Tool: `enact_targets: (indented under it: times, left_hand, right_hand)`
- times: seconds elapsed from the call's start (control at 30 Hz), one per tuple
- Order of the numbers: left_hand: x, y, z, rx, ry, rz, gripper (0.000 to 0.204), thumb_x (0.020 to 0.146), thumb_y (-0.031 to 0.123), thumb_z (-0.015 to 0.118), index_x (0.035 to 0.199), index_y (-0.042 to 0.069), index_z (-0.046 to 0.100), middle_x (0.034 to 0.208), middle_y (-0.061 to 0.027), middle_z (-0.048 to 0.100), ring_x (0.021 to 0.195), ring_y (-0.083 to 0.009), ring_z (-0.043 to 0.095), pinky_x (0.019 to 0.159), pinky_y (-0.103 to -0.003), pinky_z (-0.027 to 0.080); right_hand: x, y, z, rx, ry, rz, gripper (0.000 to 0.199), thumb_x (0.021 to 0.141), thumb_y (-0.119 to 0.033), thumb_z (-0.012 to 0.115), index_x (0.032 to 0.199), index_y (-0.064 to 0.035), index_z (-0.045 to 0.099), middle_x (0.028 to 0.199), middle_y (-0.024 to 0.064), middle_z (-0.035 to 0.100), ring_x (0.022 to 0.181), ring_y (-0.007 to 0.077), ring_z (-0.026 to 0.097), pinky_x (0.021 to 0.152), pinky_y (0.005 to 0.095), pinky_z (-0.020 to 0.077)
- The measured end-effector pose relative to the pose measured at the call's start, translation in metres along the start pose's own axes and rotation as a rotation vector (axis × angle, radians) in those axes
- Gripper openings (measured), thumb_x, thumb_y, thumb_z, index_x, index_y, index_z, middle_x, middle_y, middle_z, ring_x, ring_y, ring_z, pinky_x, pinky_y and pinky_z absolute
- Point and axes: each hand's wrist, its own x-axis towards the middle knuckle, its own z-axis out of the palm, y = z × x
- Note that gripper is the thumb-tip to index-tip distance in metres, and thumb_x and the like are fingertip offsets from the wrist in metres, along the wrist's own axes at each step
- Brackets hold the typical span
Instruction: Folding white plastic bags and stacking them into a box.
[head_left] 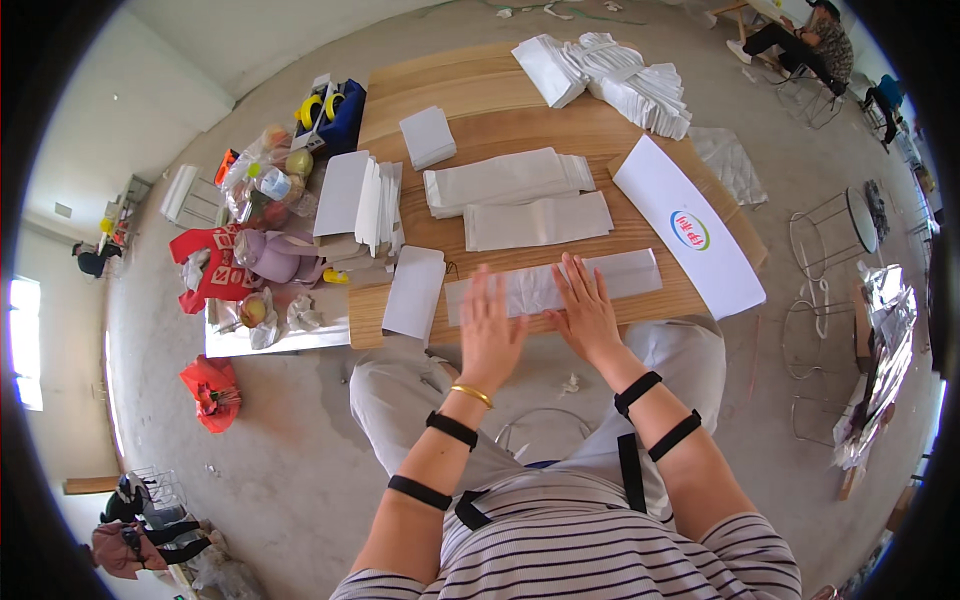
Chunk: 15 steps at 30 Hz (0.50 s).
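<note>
striped shirt fills the bottom while left hand and right hand, gripping nothing, spread over a creased white strip mid-frame, seemingly half smoothed, flat piles already stacked above.

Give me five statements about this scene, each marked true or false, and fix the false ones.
The left hand and right hand are over the same white strip. True.
The bracelet is on the right wrist. False: the bracelet is on the left wrist.
An orange-red bag lies on the floor. True.
The printed sheet lies left of both hands. False: the printed sheet is right of them.
The sleeves are striped. True.
</note>
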Motion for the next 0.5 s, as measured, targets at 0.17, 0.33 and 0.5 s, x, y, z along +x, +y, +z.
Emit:
enact_targets:
  times: [0.17, 0.33, 0.5]
  left_hand:
    - [-0.022, -0.034, -0.012, 0.007, 0.101, -0.411, 0.063, 0.086, 0.017, 0.066, 0.140, -0.001, 0.039, 0.145, -0.0235, 0.039, 0.130, -0.0405, 0.040, 0.110, -0.050, 0.031]
    - [-0.018, -0.040, -0.011, 0.094, 0.125, -0.481, 0.052, 0.083, 0.016, 0.069, 0.128, 0.000, 0.047, 0.123, -0.0197, 0.054, 0.113, -0.0370, 0.051, 0.100, -0.046, 0.039]
    - [-0.011, -0.051, -0.004, 0.150, 0.146, -0.544, 0.041, 0.083, 0.019, 0.071, 0.114, 0.001, 0.052, 0.108, -0.0176, 0.058, 0.102, -0.0375, 0.057, 0.090, -0.044, 0.046]
  right_hand:
    - [0.003, -0.012, 0.012, 0.005, -0.011, -0.075, 0.075, 0.093, -0.051, 0.052, 0.152, -0.0098, 0.031, 0.159, 0.0127, 0.026, 0.147, 0.0274, 0.024, 0.120, 0.0504, 0.0178]
    - [0.003, -0.015, 0.018, 0.021, -0.031, -0.054, 0.075, 0.093, -0.053, 0.052, 0.152, -0.0112, 0.031, 0.160, 0.0118, 0.025, 0.148, 0.0267, 0.023, 0.120, 0.0501, 0.0170]
    - [0.006, -0.022, 0.016, 0.030, -0.005, -0.051, 0.078, 0.091, -0.055, 0.053, 0.152, -0.0113, 0.032, 0.160, 0.0117, 0.026, 0.148, 0.0261, 0.022, 0.120, 0.0502, 0.0164]
